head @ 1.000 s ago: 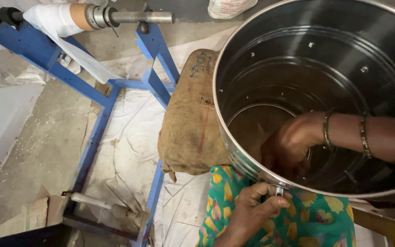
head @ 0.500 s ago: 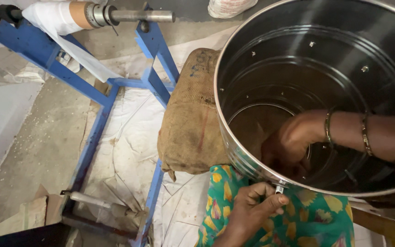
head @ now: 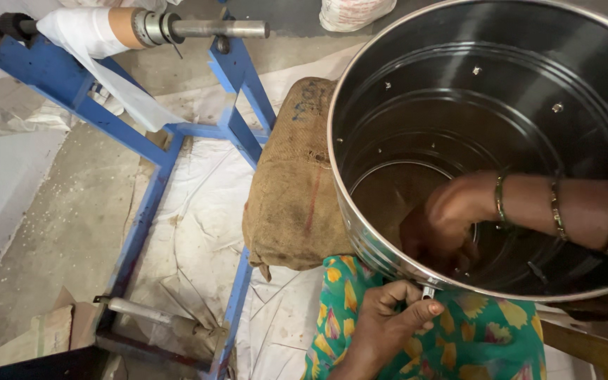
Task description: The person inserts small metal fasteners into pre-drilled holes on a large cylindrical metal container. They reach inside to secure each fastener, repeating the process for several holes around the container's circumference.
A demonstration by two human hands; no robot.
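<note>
A large shiny steel drum [head: 360,225] lies tilted toward me, its open mouth filling the right of the view. My right hand [head: 452,218], wrist ringed with bangles, reaches deep inside and presses against the near inner wall. My left hand [head: 388,317] is outside under the rim, fingers pinched on a small metal bolt [head: 428,290] that sticks out of the drum wall. Small rivets dot the drum's inside. My lap is covered by green floral cloth [head: 487,338].
A stuffed burlap sack [head: 293,183] props the drum on its left. A blue metal frame [head: 142,141] with a steel shaft and a white roll [head: 93,32] stands to the left. White sheeting [head: 198,225] covers the floor.
My left hand's fingers have shifted slightly around the bolt under the rim. The right hand stays pressed inside the drum.
</note>
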